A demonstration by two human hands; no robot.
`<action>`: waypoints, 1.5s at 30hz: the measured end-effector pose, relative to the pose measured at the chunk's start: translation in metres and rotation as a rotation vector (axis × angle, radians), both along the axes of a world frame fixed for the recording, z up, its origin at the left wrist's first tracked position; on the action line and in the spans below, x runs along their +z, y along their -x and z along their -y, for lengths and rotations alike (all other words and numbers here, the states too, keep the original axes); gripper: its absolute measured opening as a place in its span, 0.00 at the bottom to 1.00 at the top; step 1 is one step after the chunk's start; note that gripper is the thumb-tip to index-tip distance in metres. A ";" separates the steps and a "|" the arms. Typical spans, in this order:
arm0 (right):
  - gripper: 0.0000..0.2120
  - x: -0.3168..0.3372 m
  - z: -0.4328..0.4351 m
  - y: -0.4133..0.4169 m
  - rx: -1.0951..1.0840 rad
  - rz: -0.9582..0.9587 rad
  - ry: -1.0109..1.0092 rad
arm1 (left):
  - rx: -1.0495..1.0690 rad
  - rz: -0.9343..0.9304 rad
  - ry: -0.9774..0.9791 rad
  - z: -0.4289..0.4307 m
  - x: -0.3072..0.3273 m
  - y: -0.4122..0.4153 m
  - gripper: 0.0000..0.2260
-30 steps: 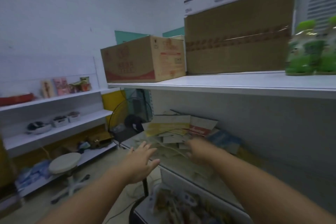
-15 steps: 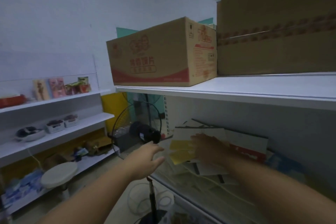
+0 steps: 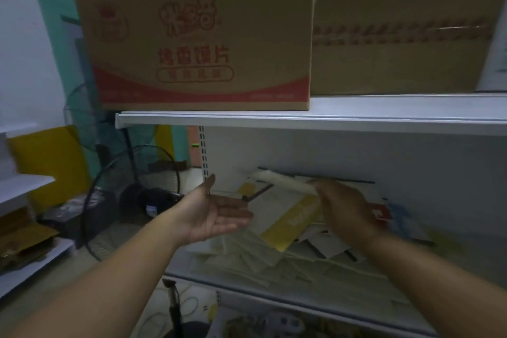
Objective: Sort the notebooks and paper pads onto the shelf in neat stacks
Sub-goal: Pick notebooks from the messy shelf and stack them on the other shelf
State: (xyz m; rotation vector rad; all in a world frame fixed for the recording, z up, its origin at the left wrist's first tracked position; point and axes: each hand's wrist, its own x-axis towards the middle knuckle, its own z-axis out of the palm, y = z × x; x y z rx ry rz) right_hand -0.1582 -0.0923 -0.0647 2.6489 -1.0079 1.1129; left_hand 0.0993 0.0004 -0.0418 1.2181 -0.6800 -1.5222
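A loose heap of notebooks and paper pads point(image 3: 277, 258) covers the white middle shelf point(image 3: 247, 287). My right hand point(image 3: 343, 208) grips a yellow-and-white pad point(image 3: 290, 214) by its upper edge and holds it tilted up off the heap. My left hand point(image 3: 216, 212) hovers just left of that pad, palm up, fingers straight, holding nothing. A red-and-white notebook point(image 3: 380, 212) and a pale blue one point(image 3: 400, 217) lie behind my right hand, partly hidden.
Two cardboard boxes, a red-printed one point(image 3: 200, 44) and a taped one point(image 3: 397, 30), sit on the upper shelf point(image 3: 301, 119). A black standing fan point(image 3: 131, 195) is left of the shelf unit. Side shelves point(image 3: 24, 184) line the left wall. More goods lie below.
The view has come closer to the middle shelf. My right hand has lifted the yellow-and-white pad up off the heap, and my left hand has turned palm up beside it.
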 end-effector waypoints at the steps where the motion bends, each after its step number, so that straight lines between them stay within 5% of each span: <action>1: 0.15 0.005 -0.014 -0.006 0.094 0.055 0.064 | -0.064 -0.142 -0.005 -0.003 -0.005 -0.007 0.35; 5: 0.07 -0.010 -0.027 -0.024 0.301 -0.045 0.303 | -0.062 -0.262 0.034 -0.011 -0.023 -0.025 0.26; 9: 0.24 -0.017 -0.028 -0.036 0.191 -0.142 0.185 | -0.123 -0.188 0.166 -0.021 -0.033 -0.050 0.41; 15: 0.12 -0.013 -0.038 -0.050 0.300 -0.101 0.278 | -0.071 -0.129 0.021 -0.035 -0.027 -0.065 0.29; 17: 0.18 -0.016 -0.036 -0.055 0.169 -0.108 0.116 | 0.003 0.002 0.000 -0.031 -0.027 -0.056 0.18; 20: 0.40 -0.021 -0.035 -0.056 -0.120 -0.322 -0.297 | 0.121 0.045 0.050 -0.026 -0.029 -0.056 0.12; 22: 0.34 -0.027 -0.038 -0.054 -0.178 -0.469 -0.344 | 0.155 0.027 0.086 -0.029 -0.024 -0.062 0.15; 25: 0.17 -0.029 -0.041 -0.054 -0.186 -0.331 -0.188 | 0.188 0.077 0.101 -0.035 -0.019 -0.072 0.19; 30: 0.13 -0.012 -0.032 -0.044 -0.155 0.224 0.027 | 0.260 0.165 0.050 -0.033 -0.016 -0.072 0.09; 35: 0.11 -0.013 -0.061 -0.069 0.250 -0.030 0.381 | 0.194 0.096 0.079 -0.021 -0.015 -0.035 0.14; 39: 0.21 -0.018 -0.064 -0.065 0.304 -0.095 0.026 | 0.176 0.057 0.127 -0.016 -0.023 -0.034 0.15; 42: 0.26 -0.007 -0.026 -0.054 -0.166 0.012 -0.296 | 0.199 0.034 0.147 -0.011 -0.029 -0.044 0.13; 45: 0.37 -0.002 0.011 -0.049 -0.512 -0.216 -0.569 | 0.186 0.054 0.144 -0.011 -0.029 -0.040 0.11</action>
